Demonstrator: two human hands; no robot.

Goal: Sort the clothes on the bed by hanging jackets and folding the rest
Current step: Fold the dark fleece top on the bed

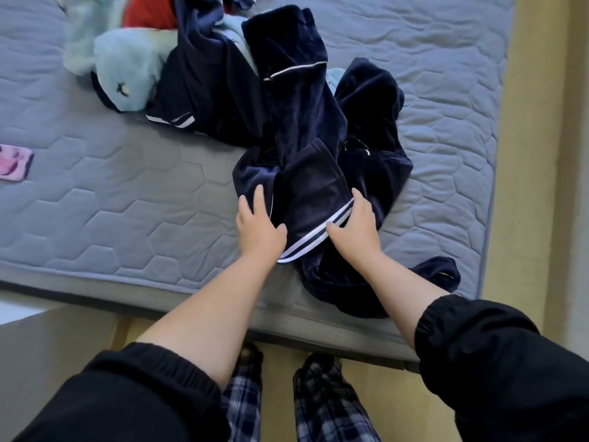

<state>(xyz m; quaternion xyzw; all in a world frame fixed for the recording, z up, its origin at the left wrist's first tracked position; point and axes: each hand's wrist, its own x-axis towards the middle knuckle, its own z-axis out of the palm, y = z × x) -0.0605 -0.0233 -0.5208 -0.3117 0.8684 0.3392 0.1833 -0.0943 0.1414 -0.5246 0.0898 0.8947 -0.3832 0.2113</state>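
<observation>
Navy velour garment (306, 186) lies crumpled at the bed's (127, 202) near edge, with one end draping over it. Hands: left hand (259, 228) and right hand (353, 224) lie spread flat on either side of the striped hem (315, 237), not pinching. Risks: the overhang may drag it floorward; lifting may also snag the second navy piece (207, 90).

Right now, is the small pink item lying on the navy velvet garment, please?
No, the small pink item lies apart on the grey quilted mattress.

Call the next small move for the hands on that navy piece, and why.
Probably pinch the striped edge at both ends and pull it flat: left hand and right hand rest either side, while the navy velour garment lies crumpled, partly overhanging the mattress.
</observation>
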